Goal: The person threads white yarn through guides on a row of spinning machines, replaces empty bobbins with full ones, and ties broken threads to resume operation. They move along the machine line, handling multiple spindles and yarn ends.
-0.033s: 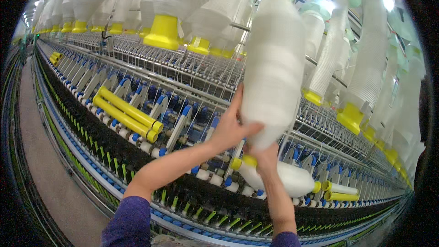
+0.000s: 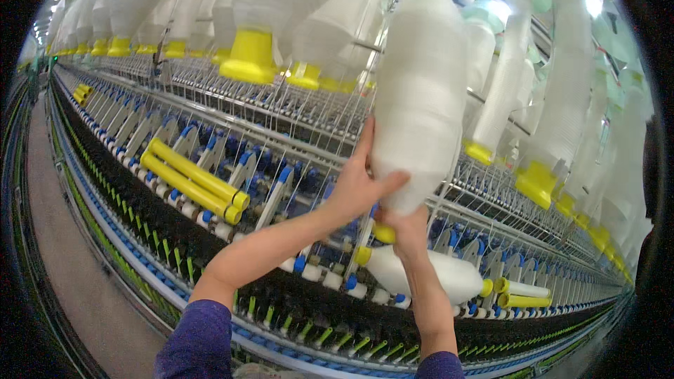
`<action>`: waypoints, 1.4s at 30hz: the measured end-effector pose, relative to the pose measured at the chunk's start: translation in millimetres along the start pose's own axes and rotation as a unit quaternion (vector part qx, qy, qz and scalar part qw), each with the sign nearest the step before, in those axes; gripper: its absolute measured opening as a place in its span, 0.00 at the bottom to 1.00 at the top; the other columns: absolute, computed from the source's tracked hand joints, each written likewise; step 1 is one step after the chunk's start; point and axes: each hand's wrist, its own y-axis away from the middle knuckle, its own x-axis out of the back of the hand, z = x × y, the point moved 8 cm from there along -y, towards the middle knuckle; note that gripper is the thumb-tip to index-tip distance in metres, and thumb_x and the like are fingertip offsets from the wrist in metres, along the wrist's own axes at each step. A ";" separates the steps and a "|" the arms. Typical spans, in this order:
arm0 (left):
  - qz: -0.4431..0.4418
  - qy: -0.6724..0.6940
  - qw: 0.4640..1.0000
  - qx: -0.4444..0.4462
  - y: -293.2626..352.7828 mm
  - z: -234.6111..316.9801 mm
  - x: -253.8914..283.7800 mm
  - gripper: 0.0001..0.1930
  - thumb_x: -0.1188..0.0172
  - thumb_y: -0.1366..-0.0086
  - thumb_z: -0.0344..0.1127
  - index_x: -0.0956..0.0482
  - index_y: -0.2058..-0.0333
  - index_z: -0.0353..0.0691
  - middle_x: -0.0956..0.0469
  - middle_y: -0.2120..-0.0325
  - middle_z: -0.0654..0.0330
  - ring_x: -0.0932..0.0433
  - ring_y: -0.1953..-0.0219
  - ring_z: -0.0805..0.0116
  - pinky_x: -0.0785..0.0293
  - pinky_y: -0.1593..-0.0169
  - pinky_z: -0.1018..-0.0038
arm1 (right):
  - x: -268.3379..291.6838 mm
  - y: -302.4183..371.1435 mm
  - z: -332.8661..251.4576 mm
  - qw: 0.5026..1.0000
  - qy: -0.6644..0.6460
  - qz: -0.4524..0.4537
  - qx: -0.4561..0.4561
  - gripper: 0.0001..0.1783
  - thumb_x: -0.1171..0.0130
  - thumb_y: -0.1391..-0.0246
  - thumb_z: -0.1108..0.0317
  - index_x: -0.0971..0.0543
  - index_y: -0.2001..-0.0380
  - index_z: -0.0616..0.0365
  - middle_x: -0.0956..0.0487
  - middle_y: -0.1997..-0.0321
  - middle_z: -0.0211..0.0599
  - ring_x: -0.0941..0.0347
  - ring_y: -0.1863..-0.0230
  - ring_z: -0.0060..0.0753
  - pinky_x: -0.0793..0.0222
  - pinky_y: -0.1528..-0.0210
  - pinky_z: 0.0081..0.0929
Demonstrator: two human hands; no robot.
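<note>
A large white roving bobbin [image 2: 420,91] hangs nearly upright in front of me, its yellow top end close under the overhead holders. My left hand [image 2: 361,186] wraps its lower left side, thumb across the front and some fingers hidden behind. Beneath it, my right hand [image 2: 407,228] grips the tapered bottom, with part of the yellow tube end [image 2: 384,233] showing beside the fingers. A second full roving bobbin [image 2: 453,275] lies on its side on the machine behind my right forearm.
Two bare yellow tubes [image 2: 193,181] rest on the drafting rollers at left; a white and a yellow tube [image 2: 526,302] lie at right. Other hanging bobbins [image 2: 249,56] crowd above. Green spindles [image 2: 302,332] line the machine's lower front, beside an aisle floor [image 2: 67,238].
Both hands and the held bobbin have risen slightly. More of the yellow tube end shows below the bobbin.
</note>
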 end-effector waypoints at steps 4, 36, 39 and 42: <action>0.012 0.041 0.999 -0.007 -86.3 24.0 10.6 0.47 0.34 0.46 0.37 0.57 0.36 0.33 0.35 0.45 0.45 0.32 0.47 0.64 0.33 0.47 0.72 | -16.9 -79.2 -40.7 0.993 -0.079 0.044 0.076 0.18 0.41 0.66 0.79 0.26 0.65 0.65 0.23 0.71 0.36 0.26 0.73 0.30 0.30 0.72 0.28; -0.025 -0.380 0.773 -0.508 -117.3 -65.0 -8.5 0.20 0.45 0.41 0.29 0.31 0.49 0.39 0.29 0.50 0.52 0.28 0.48 0.57 0.26 0.50 0.66 | 40.9 -241.5 -21.4 0.955 0.001 0.061 0.291 0.18 0.46 0.45 0.64 0.29 0.54 0.64 0.26 0.53 0.41 0.28 0.53 0.36 0.34 0.49 0.31; 0.025 -0.360 0.796 -0.485 -175.4 -58.2 -37.6 0.20 0.45 0.42 0.30 0.31 0.49 0.40 0.29 0.51 0.51 0.28 0.49 0.56 0.28 0.50 0.64 | 58.2 -285.1 0.4 0.961 0.009 0.184 0.205 0.17 0.45 0.47 0.64 0.28 0.56 0.64 0.25 0.55 0.42 0.27 0.55 0.37 0.33 0.51 0.31; 0.058 -0.377 0.792 -0.477 -209.1 -38.7 -51.2 0.21 0.44 0.43 0.32 0.31 0.49 0.40 0.29 0.53 0.51 0.28 0.51 0.54 0.30 0.51 0.61 | 63.0 -305.8 8.7 0.956 0.004 0.238 0.169 0.16 0.44 0.48 0.65 0.26 0.59 0.64 0.24 0.58 0.42 0.27 0.57 0.37 0.32 0.53 0.31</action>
